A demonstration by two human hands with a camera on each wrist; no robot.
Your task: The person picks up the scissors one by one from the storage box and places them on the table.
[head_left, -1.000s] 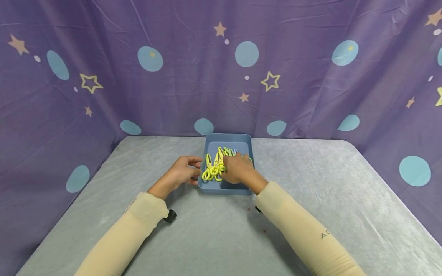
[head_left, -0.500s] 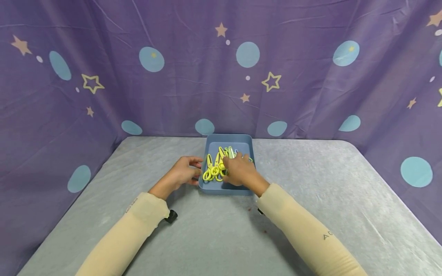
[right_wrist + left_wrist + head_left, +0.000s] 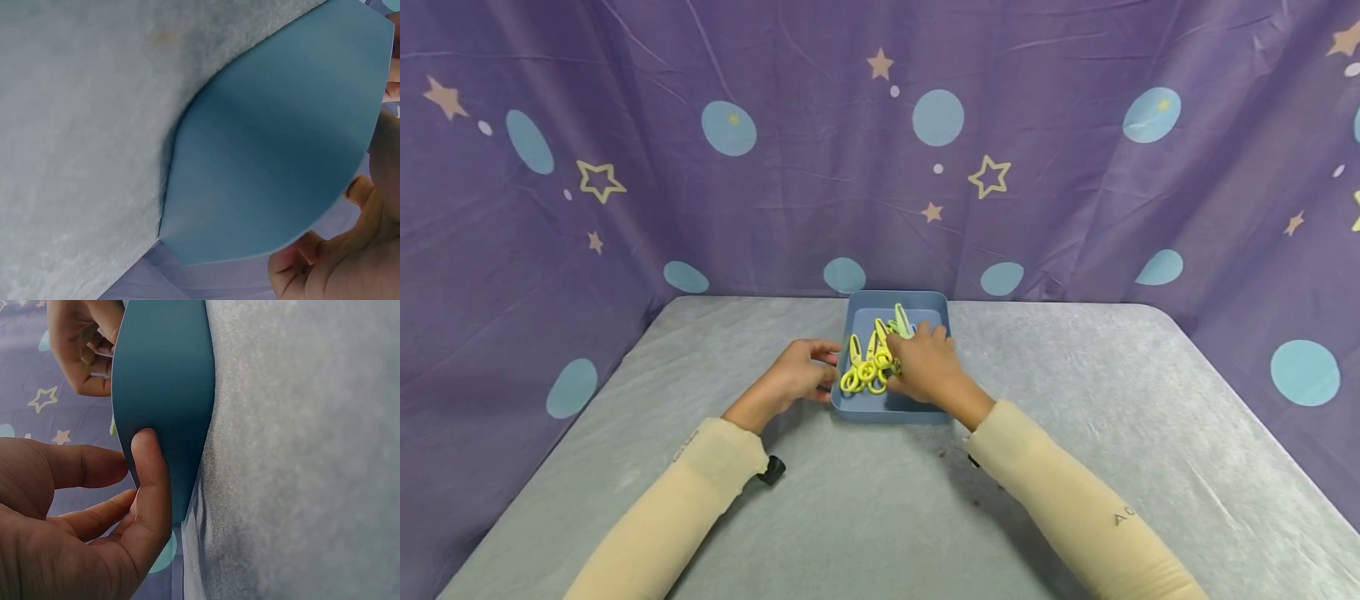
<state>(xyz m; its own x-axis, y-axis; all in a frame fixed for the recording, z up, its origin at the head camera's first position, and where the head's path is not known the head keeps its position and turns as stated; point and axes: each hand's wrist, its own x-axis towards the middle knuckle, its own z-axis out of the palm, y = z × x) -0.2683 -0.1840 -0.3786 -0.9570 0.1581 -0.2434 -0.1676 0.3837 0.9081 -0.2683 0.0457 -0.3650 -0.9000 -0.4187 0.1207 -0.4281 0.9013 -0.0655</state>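
A blue-grey tray [image 3: 850, 414] holds several yellow craft scissors [image 3: 867, 371] at its left. My right hand [image 3: 928, 367] is over the tray's right half, holding light green scissors [image 3: 901, 321]. Their blades point toward the back wall, and my hand covers the handles. Beside the left wall, my left hand [image 3: 793, 375] has loosely bent fingers at the rim. In the left wrist view, one finger [image 3: 151, 472] rests on the tray's outer wall. In the right wrist view, the tray's wall [image 3: 269, 144] hides most of what my right hand does.
The tray stands on a grey cloth-covered table [image 3: 850, 517] near its back edge. Behind the table and at its sides hangs a purple curtain [image 3: 820, 150] with stars and dots.
The light green scissors have slid away from me, toward the back of the tray, and their blades show more. My right hand has shifted slightly right. My left hand has stayed at the rim.
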